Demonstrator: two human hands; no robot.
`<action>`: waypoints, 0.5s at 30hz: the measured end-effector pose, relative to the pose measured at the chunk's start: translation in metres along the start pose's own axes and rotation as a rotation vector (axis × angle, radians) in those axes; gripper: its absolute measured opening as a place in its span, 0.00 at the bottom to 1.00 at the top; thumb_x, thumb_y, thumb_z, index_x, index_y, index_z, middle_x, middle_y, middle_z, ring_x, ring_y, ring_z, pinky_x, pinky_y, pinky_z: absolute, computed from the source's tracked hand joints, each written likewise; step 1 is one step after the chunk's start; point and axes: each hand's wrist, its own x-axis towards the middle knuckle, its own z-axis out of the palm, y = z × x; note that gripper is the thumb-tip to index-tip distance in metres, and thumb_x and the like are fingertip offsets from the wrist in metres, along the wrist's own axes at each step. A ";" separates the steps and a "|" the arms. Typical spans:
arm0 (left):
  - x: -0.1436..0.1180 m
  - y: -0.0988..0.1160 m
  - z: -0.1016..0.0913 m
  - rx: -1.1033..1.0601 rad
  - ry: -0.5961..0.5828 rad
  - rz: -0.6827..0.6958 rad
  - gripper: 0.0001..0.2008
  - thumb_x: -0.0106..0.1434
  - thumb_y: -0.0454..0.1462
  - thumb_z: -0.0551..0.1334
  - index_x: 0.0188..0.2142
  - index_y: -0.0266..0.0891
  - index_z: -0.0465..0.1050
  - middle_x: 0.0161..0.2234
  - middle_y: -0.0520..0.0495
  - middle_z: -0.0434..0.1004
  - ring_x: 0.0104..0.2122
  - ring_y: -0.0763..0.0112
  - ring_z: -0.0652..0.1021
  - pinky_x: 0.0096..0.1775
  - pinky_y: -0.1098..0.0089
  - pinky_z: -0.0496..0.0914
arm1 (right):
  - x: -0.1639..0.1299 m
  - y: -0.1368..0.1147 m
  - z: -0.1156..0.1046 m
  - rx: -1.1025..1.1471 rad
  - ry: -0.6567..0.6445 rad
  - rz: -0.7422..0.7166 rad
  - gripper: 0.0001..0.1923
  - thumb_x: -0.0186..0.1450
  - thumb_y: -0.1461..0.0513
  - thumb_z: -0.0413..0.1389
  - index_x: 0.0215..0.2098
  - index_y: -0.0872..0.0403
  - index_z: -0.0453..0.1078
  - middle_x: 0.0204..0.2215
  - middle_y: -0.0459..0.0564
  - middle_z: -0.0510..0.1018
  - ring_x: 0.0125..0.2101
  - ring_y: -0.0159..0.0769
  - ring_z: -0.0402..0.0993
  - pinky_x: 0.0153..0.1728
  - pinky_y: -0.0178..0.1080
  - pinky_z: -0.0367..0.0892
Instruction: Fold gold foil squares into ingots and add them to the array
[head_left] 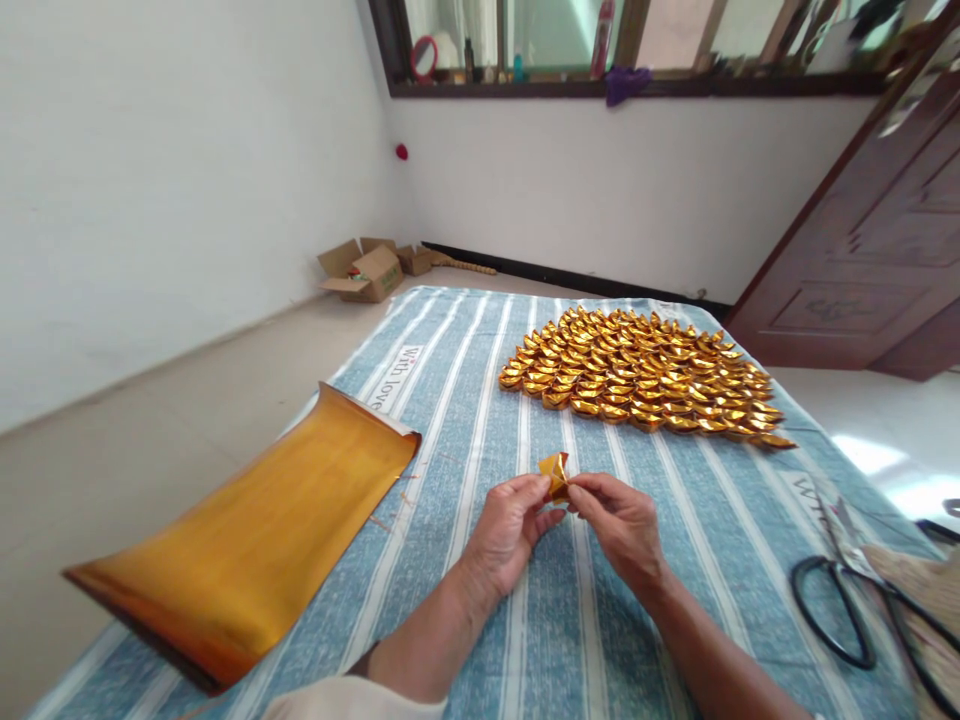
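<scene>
A small piece of folded gold foil paper (555,474) is pinched between my two hands above the middle of the table. My left hand (512,525) grips its left side with thumb and fingers. On the right side, the thumb and forefinger of my right hand (621,515) close on the paper's edge. Beyond my hands lie rows of many folded gold paper ingots (637,370), packed close together. To the left rests a stack of gold foil sheets (247,530), its ends curling up.
Black-handled scissors (832,610) lie at the table's right edge, by a tan woven item (926,590). A striped blue cloth (480,400) covers the table. On the floor beyond are an open cardboard box (367,275) and a brown door (847,230).
</scene>
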 end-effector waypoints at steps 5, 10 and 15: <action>0.001 0.004 -0.001 -0.066 -0.025 -0.100 0.06 0.59 0.29 0.62 0.34 0.29 0.77 0.35 0.40 0.79 0.33 0.69 0.77 0.32 0.73 0.73 | 0.006 -0.004 -0.005 0.182 0.045 0.081 0.11 0.60 0.54 0.59 0.33 0.53 0.75 0.19 0.44 0.76 0.19 0.28 0.69 0.22 0.31 0.66; 0.000 0.008 -0.002 -0.111 -0.015 -0.215 0.08 0.60 0.29 0.58 0.35 0.27 0.77 0.31 0.40 0.79 0.28 0.70 0.77 0.27 0.72 0.72 | 0.009 0.002 -0.011 0.211 -0.023 0.080 0.12 0.60 0.56 0.60 0.39 0.52 0.75 0.14 0.40 0.72 0.15 0.25 0.64 0.18 0.30 0.64; -0.001 0.011 -0.004 -0.119 -0.075 -0.312 0.10 0.61 0.29 0.57 0.37 0.26 0.76 0.30 0.41 0.79 0.26 0.69 0.77 0.25 0.71 0.71 | 0.009 0.005 -0.018 0.137 -0.144 0.007 0.10 0.60 0.59 0.60 0.41 0.49 0.76 0.19 0.42 0.75 0.20 0.27 0.70 0.23 0.31 0.68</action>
